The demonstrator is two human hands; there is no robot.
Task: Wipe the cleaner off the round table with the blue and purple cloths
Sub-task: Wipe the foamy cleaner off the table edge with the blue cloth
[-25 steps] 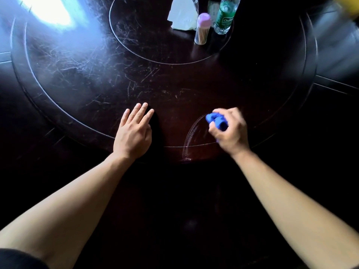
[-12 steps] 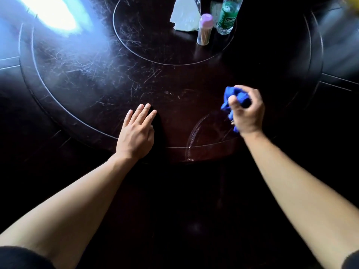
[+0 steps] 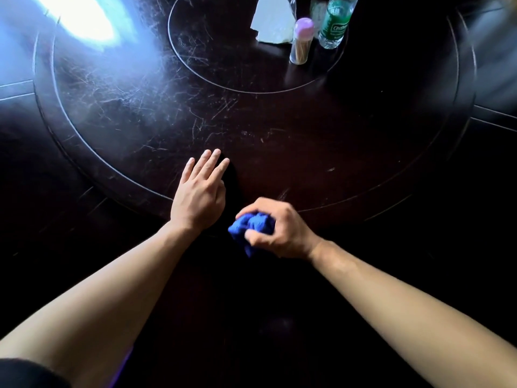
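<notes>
The round table (image 3: 279,152) is dark, glossy wood with many fine scratches. My right hand (image 3: 279,231) is closed around a bunched blue cloth (image 3: 249,228) at the table's near edge, knuckles up. My left hand (image 3: 200,194) lies flat on the table just to the left of it, fingers stretched forward and close together, holding nothing. A thin purple strip (image 3: 123,362) shows low by my left arm; I cannot tell whether it is the purple cloth. No wet streak of cleaner is plain beside the right hand.
On the inner round disc (image 3: 223,77) at the back stand a toothpick jar with a pink lid (image 3: 301,42), a green-labelled water bottle (image 3: 334,23) and a crumpled white tissue (image 3: 272,23). Bright window glare (image 3: 81,21) covers the far left.
My right hand went out to the far right with the blue cloth, then came back toward me and leftward to the near edge. The curved wet streak has gone. My left hand stayed put.
</notes>
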